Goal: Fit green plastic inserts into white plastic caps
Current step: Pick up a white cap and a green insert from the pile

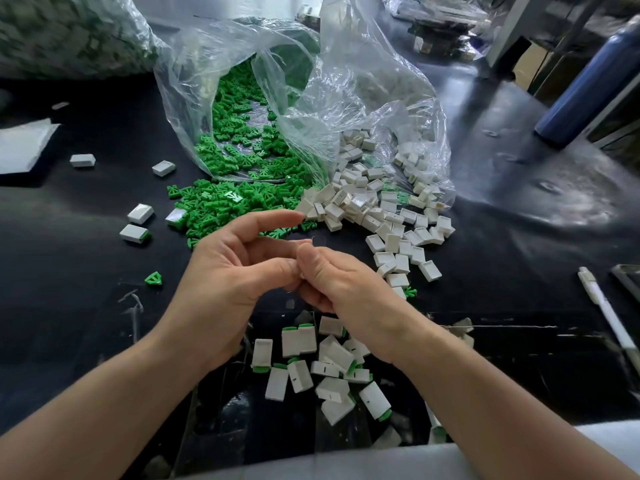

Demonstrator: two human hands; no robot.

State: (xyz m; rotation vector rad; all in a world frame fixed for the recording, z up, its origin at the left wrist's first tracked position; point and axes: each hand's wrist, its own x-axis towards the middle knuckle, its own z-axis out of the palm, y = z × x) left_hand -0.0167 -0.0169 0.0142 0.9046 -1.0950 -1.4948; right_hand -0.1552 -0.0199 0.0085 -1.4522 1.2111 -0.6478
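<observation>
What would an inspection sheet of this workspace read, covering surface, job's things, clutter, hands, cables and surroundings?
Surface: black table, scuffed near the front edge.
Job's things: green inserts and white caps spill from clear bags; assembled caps heaped below the wrists.
Clutter: white pen, blue bottle, loose caps at left.
Hands: left hand and right hand meet at the fingertips; anything held is too small to tell.
Cables: nothing seen.
Surroundings: full bag at far left.
</observation>
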